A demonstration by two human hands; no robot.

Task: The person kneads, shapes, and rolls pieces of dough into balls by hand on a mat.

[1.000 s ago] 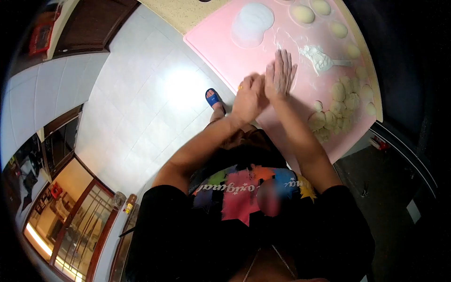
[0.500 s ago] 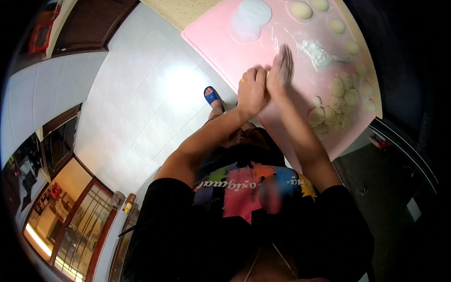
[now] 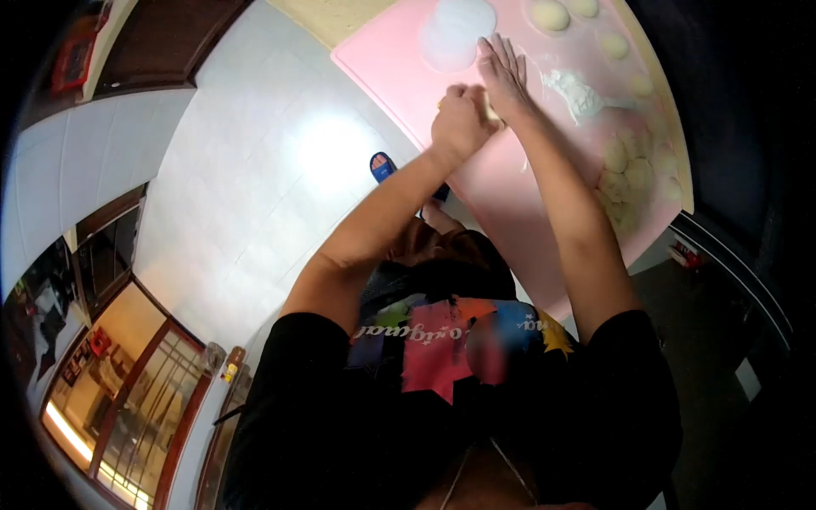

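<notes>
My left hand (image 3: pixel 463 123) is curled at the near-left part of the pink mat (image 3: pixel 382 64), its fingers wrapped round a pale piece of dough (image 3: pixel 491 110) that shows only in part. Up against it on the right, my right hand (image 3: pixel 506 76) is held flat with fingers stretched out and slightly apart. Its fingertips lie near a white rounded patch (image 3: pixel 459 32). White powder (image 3: pixel 574 93) is heaped to the right of my right hand, with a pale flat handle-like thing beside it.
Several dough balls, one a large round one (image 3: pixel 550 14), line the mat's far right edge. Several flattened dough pieces (image 3: pixel 625 174) cluster right of my right forearm. The pale floor (image 3: pixel 255 170) lies to the left, with a foot in a blue slipper (image 3: pixel 382 166).
Both hands have moved up the mat, away from my body. My right hand has shifted towards the white patch, its fingers spreading, and the dough between my hands now shows. Another foot shows below.
</notes>
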